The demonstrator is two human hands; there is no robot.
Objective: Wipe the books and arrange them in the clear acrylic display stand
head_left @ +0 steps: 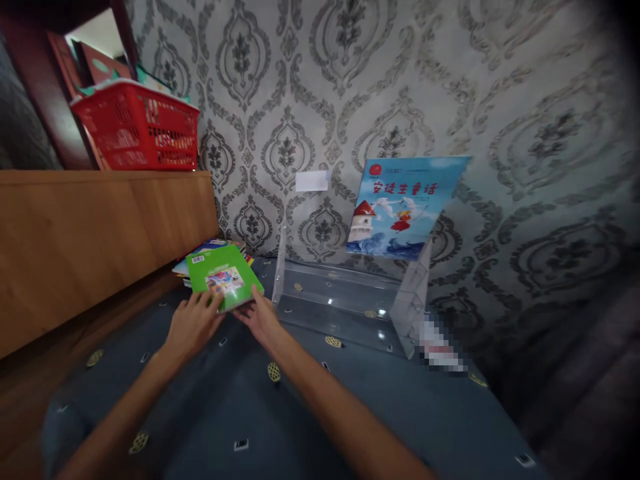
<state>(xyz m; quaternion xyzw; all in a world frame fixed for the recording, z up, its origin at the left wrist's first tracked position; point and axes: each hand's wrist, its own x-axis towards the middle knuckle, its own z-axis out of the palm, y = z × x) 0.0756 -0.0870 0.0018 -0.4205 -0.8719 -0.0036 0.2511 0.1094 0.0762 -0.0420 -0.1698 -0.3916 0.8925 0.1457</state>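
Observation:
A green book (220, 270) with a small colourful picture and a barcode on its cover lies between my hands at the near edge of a book pile (183, 268). My left hand (196, 325) rests its fingers on the book's lower left part. At the lower right corner, my right hand (261, 318) grips the book, thumb on top and fingers beneath. To the right stands a clear acrylic rack (335, 300). A blue book (405, 207) with red Chinese characters on its cover stands upright on the rack's right side.
A red plastic basket (143, 127) sits on a wooden cabinet (105, 233) at the left. Patterned wallpaper rises behind the rack. A dark blue cloth (200, 413) covers the surface below my arms. Something pixelated (440, 345) lies right of the rack.

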